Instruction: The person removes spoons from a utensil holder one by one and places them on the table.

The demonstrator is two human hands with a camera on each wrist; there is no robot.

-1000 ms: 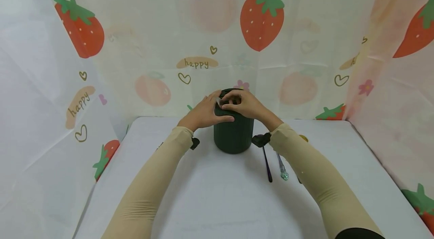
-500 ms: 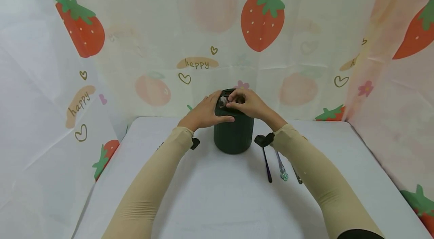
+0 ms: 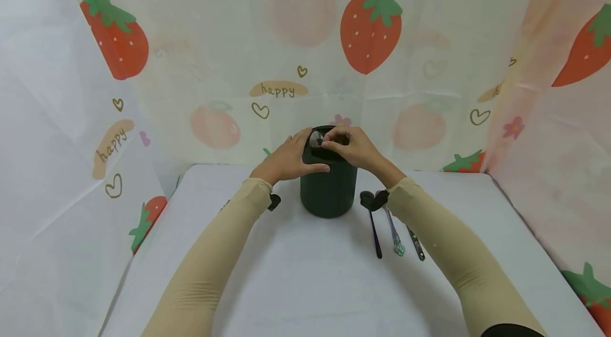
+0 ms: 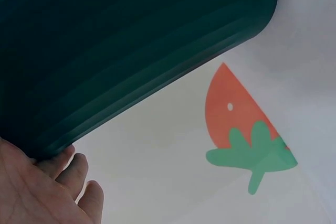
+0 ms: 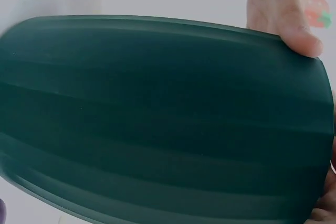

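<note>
In the head view, a dark green ribbed canister (image 3: pixel 328 191) stands upright near the back of the table. My left hand (image 3: pixel 286 159) holds its left side near the top; its thumb lies across the front, also seen in the right wrist view, where the canister (image 5: pixel 168 114) fills most of the picture. Over the canister's mouth, my right hand (image 3: pixel 358 148) pinches a shiny metal spoon (image 3: pixel 316 139) with thumb and fingertips. The spoon's rounded bowl shows at the opening, and its handle is hidden. In the left wrist view, fingers (image 4: pixel 73 174) lie beside the canister wall.
Right of the canister, a dark spoon (image 3: pixel 374 233), a spoon with an ornate bluish handle (image 3: pixel 396 239) and a dark patterned handle (image 3: pixel 416 244) lie on the white table (image 3: pixel 305 284). A strawberry-print curtain (image 3: pixel 215 61) hangs behind and at both sides.
My right hand has shifted slightly right, and the spoon's bowl has turned into view and risen a little at the opening. More of the utensils on the right shows. My left hand stays put.
</note>
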